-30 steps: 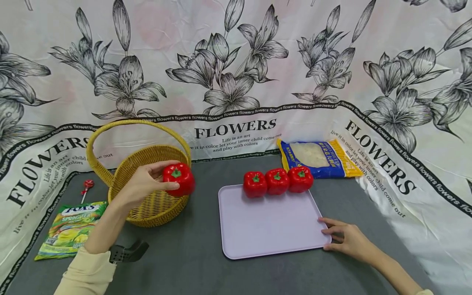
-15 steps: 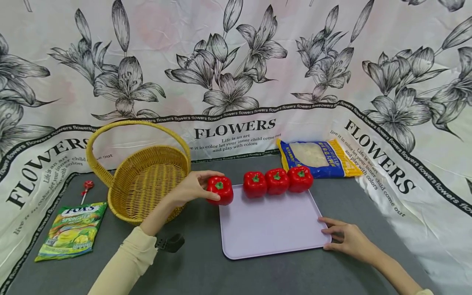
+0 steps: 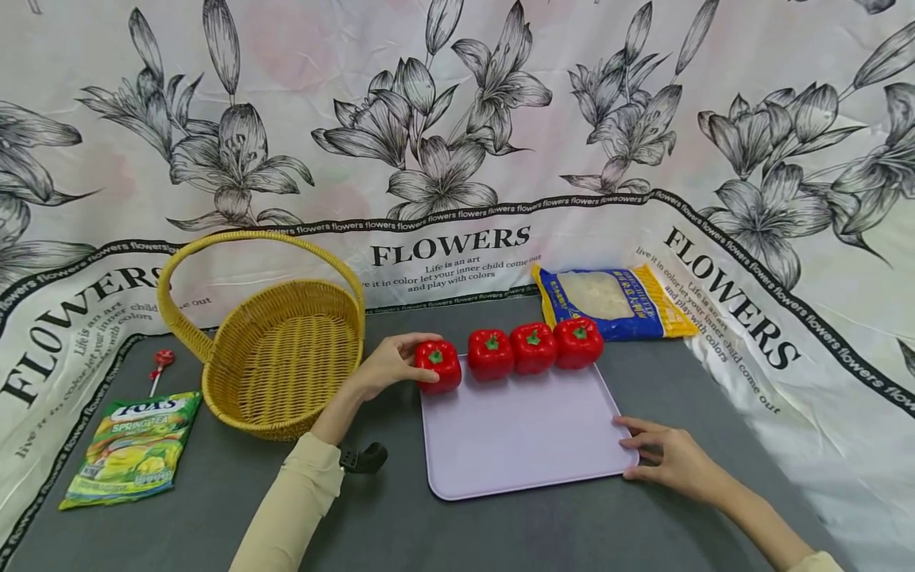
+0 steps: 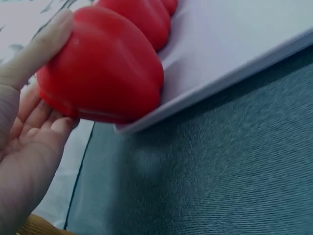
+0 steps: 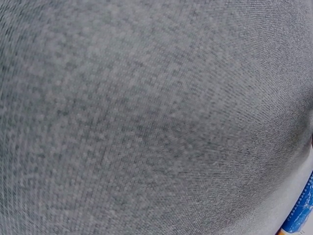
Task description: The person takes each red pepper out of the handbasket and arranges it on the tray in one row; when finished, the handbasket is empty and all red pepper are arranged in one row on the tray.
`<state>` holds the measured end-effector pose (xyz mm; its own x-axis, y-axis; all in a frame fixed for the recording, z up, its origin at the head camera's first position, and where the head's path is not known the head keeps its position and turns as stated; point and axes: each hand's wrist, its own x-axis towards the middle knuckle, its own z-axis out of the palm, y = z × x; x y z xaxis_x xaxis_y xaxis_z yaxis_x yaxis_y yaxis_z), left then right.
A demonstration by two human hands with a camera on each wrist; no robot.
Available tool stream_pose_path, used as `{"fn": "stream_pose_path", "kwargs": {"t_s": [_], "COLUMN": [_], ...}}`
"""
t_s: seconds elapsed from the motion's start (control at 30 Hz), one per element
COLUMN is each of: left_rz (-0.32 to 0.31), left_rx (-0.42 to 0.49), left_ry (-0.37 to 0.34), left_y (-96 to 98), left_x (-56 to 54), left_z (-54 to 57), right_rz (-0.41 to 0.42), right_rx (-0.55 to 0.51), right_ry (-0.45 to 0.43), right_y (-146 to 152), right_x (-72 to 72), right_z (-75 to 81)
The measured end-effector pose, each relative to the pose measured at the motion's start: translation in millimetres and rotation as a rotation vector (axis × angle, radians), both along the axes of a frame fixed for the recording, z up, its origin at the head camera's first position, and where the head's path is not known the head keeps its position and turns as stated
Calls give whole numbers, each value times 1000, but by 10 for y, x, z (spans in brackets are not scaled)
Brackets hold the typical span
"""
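Note:
A red bell pepper (image 3: 439, 367) with a green stem is gripped by my left hand (image 3: 391, 364), thumb at its near side and fingers behind. It is over the back left corner of the pale lilac tray (image 3: 529, 445). The left wrist view shows that pepper (image 4: 102, 68) right at the tray's rim. Three more red bell peppers stand in a row along the back of the tray, the nearest pepper (image 3: 490, 355) a small gap away. My right hand (image 3: 675, 461) touches the tray's right rim near the front corner, fingers spread along it.
A yellow wicker basket (image 3: 286, 357) with a tall handle stands left of the tray. Further left lie a green candy bag (image 3: 136, 449) and a red lollipop (image 3: 164, 359). A blue and yellow food bag (image 3: 615, 303) lies behind the tray, by the flowered cloth.
My left hand has carried the bell pepper rightward from over the basket to the back left corner of the tray. The right hand stays at the tray's rim.

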<state>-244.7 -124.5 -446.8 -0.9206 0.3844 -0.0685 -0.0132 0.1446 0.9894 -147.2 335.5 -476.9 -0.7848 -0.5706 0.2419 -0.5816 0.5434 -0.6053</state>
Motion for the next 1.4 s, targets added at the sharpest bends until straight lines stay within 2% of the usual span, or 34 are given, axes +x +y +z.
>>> {"fn": "stream_pose_path", "kwargs": {"t_s": [0.17,0.47,0.7,0.9,1.13,1.17,1.3,1.4], "left_rz": [-2,-74,-110,-143,-140,-143,-142,-109], "left_rx": [38,30,-51,-115,-119,-119,-111,-135], "left_ry": [-3,18,59,60,94,98,116,163], "left_y": [7,56,62,96,91,92,72,50], "left_x": [-86,-144,-159,-169,-180,-157,-136,-74], "left_z": [-33,3,44,109,67,103,96,109], "right_rz": [4,-1,0,1,11,12,15,17], "right_rx": [6,1,8,14,-13,-15,-17,18], "right_ry": [6,16,22,42,36,38,59,39], "right_y": [-12,-19,-18,-13,-16,-18,-24,-29], "right_x": [0,18,35,43,56,55,39,21], "right_z": [23,3,31,33,22,22,23,51]}}
